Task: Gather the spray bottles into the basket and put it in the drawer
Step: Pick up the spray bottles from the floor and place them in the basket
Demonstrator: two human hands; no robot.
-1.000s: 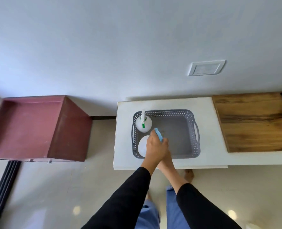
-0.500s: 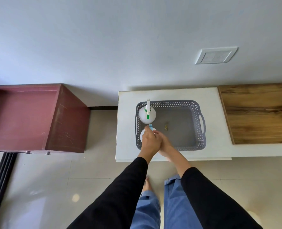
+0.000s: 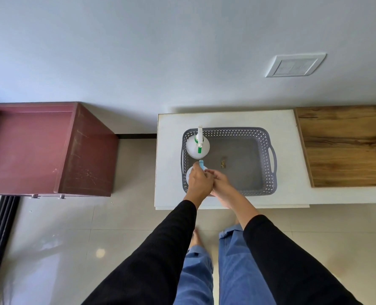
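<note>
A grey perforated basket (image 3: 268,150) stands on a white table (image 3: 288,128). In its back-left corner a white spray bottle with a green trigger (image 3: 197,147) stands upright. A second white bottle with a blue nozzle (image 3: 201,164) stands in the front-left corner. My left hand (image 3: 199,181) grips this bottle's head from above and hides most of it. My right hand (image 3: 222,186) lies right against the left hand, inside the basket's front edge. Its fingertips are hidden, so its hold is unclear. A maroon open drawer (image 3: 28,148) sits to the left.
A small brownish bit (image 3: 223,162) lies on the basket floor. A wooden board (image 3: 345,146) adjoins the table on the right. A wall socket (image 3: 295,66) is on the wall behind. Tiled floor separates the table from the maroon drawer.
The blue-nozzle bottle has gone down into the basket's front-left corner under both hands. The view has shifted slightly.
</note>
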